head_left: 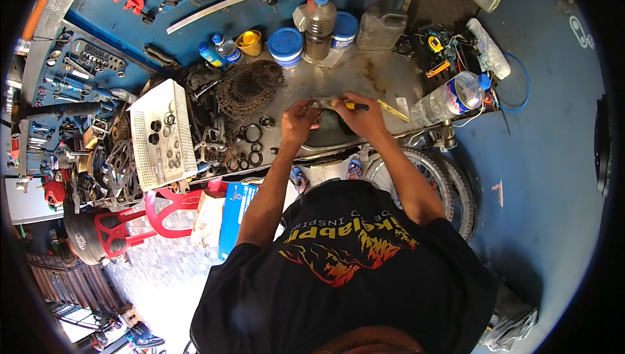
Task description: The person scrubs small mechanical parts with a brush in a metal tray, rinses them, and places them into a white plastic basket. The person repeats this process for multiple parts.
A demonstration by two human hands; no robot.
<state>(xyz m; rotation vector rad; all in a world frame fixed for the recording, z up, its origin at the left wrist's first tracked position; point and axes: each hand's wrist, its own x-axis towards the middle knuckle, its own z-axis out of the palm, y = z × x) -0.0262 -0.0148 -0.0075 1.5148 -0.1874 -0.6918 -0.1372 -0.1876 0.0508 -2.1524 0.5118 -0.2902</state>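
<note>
My left hand (298, 123) pinches a reddish-brown metal ring (315, 105) above the workbench. Close beside it on the right, my right hand (363, 120) is closed round a slim tool with a yellow-and-black handle (355, 105); its exact kind is too small to make out. The tool's tan end points left toward the ring. Beneath both hands, at the bench's front edge, lies a dark shallow tray (333, 134). Several black rings (252, 134) lie left of my left hand, and behind them rests a pile of greasy bicycle sprockets (250, 90).
A white plastic basket (138, 134) with small rings stands at the left. Blue-lidded tubs (285, 43), a dark bottle (320, 28) and a jerrycan (381, 28) line the back. A clear bottle (449, 99) lies right. Bicycle wheels (449, 185) stand below the bench.
</note>
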